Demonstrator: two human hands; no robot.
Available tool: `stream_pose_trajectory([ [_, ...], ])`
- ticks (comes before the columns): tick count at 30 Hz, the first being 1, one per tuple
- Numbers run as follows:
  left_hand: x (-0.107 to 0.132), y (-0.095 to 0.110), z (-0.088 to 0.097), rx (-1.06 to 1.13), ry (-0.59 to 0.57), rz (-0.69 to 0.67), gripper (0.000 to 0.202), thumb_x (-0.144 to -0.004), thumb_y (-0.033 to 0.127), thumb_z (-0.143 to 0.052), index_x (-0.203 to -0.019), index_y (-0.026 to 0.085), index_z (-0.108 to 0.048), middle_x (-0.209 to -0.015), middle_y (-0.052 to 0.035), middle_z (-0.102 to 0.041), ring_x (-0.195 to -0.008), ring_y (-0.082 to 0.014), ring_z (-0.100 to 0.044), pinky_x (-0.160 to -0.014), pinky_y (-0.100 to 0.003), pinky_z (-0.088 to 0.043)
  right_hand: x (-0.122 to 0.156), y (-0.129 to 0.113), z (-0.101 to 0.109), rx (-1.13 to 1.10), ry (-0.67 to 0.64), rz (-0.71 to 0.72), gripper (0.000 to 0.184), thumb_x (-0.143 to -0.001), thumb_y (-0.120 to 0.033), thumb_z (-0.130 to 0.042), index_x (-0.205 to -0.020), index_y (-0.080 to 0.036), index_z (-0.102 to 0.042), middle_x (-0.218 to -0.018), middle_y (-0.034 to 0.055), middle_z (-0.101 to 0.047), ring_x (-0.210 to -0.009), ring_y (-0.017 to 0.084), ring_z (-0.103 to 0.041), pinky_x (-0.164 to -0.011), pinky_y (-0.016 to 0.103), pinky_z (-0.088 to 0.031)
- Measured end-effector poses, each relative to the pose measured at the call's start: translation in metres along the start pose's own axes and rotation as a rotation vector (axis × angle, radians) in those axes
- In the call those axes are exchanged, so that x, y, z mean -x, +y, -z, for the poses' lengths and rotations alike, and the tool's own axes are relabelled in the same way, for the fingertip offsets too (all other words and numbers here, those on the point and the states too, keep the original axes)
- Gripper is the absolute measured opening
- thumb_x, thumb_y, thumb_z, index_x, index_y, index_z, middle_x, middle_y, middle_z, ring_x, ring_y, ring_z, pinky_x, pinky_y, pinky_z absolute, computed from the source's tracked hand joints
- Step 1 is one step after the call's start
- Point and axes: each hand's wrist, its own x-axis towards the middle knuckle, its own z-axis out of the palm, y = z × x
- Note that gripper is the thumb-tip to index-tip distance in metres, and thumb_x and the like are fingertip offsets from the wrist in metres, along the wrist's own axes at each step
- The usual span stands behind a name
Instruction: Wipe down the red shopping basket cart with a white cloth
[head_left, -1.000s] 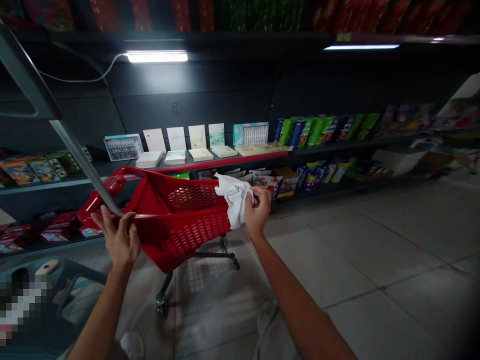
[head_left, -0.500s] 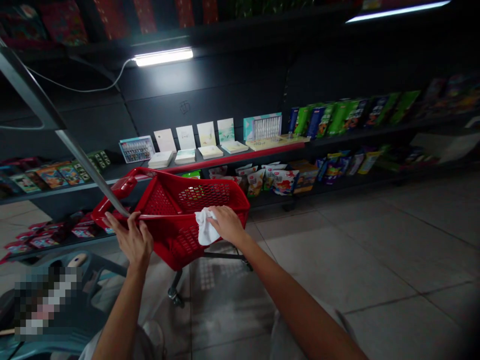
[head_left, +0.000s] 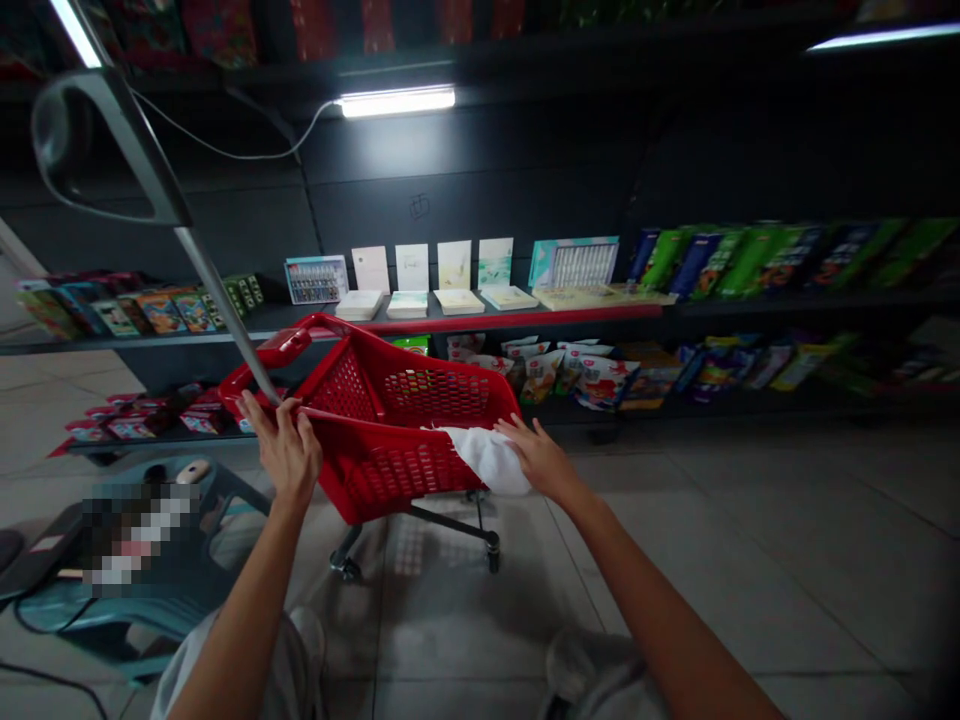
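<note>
A small red plastic shopping cart (head_left: 405, 470) with perforated sides stands before me on dark legs with casters. At its handle end, my left hand (head_left: 289, 450) holds the rear corner of the rim, fingers curled over it beside a metal pole. On the near side, by the cart's front corner, my right hand (head_left: 536, 455) has a white cloth (head_left: 487, 458) pressed to the upper edge. Part of the cloth spreads leftward along the rim and hangs over the side. The right thumb is hidden.
Behind the cart run dark shelves (head_left: 262, 318) with boxed goods, standing white cards and snack bags (head_left: 600, 378). The metal pole (head_left: 225, 310) with a grey handle rises at left. A teal plastic stool (head_left: 150, 610) carrying items stands at lower left. Grey floor tiles (head_left: 712, 560) lie at right.
My right hand has slid the white cloth rightward along the rim towards the cart's front corner, and the cloth has spread out. My left hand stays at the handle end. The view has shifted left.
</note>
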Motion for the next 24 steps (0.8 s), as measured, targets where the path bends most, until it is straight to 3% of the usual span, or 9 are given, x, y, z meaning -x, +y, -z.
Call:
stream_pose_trajectory([
  [8, 0.000, -0.004, 0.001, 0.016, 0.033, 0.051, 0.036, -0.101, 0.032, -0.044, -0.130, 0.017, -0.060, -0.173, -0.0087, 0.001, -0.160, -0.0292, 0.002, -0.127, -0.046, -0.025, -0.001, -0.049, 0.008, -0.265, 0.197, 0.067, 0.040, -0.104, -0.031, -0.036, -0.132, -0.020, -0.062, -0.138, 0.0101, -0.065, -0.131, 0.022, -0.059, -0.116, 0.042, -0.042],
  [13, -0.002, -0.010, 0.002, 0.033, 0.053, 0.047, 0.038, -0.099, 0.029, -0.045, -0.132, 0.018, -0.059, -0.173, -0.0090, 0.000, -0.160, -0.0289, 0.002, -0.127, -0.049, -0.024, -0.009, -0.083, -0.009, -0.146, 0.113, 0.136, 0.029, -0.101, -0.037, -0.050, -0.120, -0.018, -0.060, -0.123, 0.0120, -0.069, -0.114, 0.025, -0.064, -0.100, 0.039, -0.049],
  [16, 0.007, -0.001, 0.001, 0.010, 0.056, 0.010, 0.047, -0.096, 0.028, -0.050, -0.141, 0.016, -0.053, -0.173, -0.0120, 0.004, -0.159, -0.0319, 0.007, -0.127, -0.055, -0.016, -0.014, -0.101, -0.021, -0.055, 0.124, 0.142, 0.021, -0.100, -0.037, -0.053, -0.108, -0.019, -0.061, -0.109, 0.0106, -0.070, -0.103, 0.025, -0.064, -0.093, 0.036, -0.049],
  [19, 0.027, 0.020, -0.006, -0.009, -0.010, -0.115, 0.058, -0.094, 0.030, -0.055, -0.149, 0.016, -0.046, -0.172, -0.0135, 0.009, -0.158, -0.0359, 0.011, -0.126, -0.064, -0.008, -0.018, -0.113, -0.027, -0.051, 0.133, 0.122, 0.018, -0.102, -0.027, -0.049, -0.113, -0.019, -0.060, -0.106, 0.0098, -0.070, -0.101, 0.023, -0.064, -0.092, 0.034, -0.049],
  [21, 0.045, 0.035, -0.015, 0.009, -0.105, -0.280, 0.055, -0.095, 0.029, -0.054, -0.148, 0.018, -0.048, -0.173, -0.0131, -0.002, -0.159, -0.0349, 0.003, -0.126, -0.064, -0.006, -0.018, -0.118, -0.027, -0.061, 0.130, 0.132, 0.026, -0.102, -0.022, -0.045, -0.125, -0.020, -0.059, -0.112, 0.0097, -0.069, -0.106, 0.022, -0.064, -0.096, 0.034, -0.049],
  [24, 0.064, 0.047, -0.028, 0.024, -0.262, -0.484, 0.040, -0.097, 0.028, -0.049, -0.136, 0.022, -0.060, -0.158, -0.0122, -0.044, -0.154, -0.0315, -0.026, -0.127, -0.063, -0.001, -0.016, -0.120, -0.021, -0.051, 0.072, 0.241, 0.040, -0.102, -0.014, -0.039, -0.137, -0.023, -0.056, -0.123, 0.0089, -0.067, -0.116, 0.020, -0.061, -0.104, 0.034, -0.047],
])
